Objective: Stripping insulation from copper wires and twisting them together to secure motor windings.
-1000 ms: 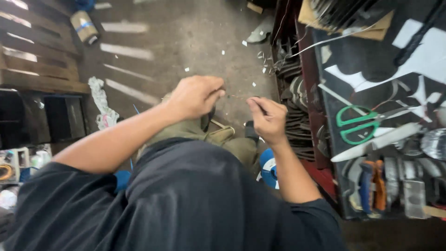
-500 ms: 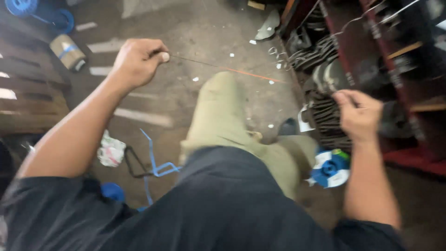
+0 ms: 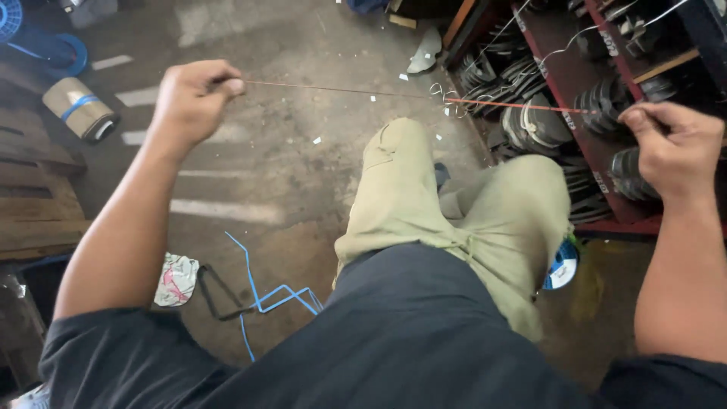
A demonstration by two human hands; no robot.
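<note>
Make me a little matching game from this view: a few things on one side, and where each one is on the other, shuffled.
Things:
1. thin wire
2. blue strap
3. tape roll
4. dark coils

Places:
A. on the red shelf at the right
B. lying on the floor at the top left
C. stretched taut between the left hand and the right hand
D. looped on the floor below the left arm

Pairs: 1-C, 2-D, 3-B, 4-A
</note>
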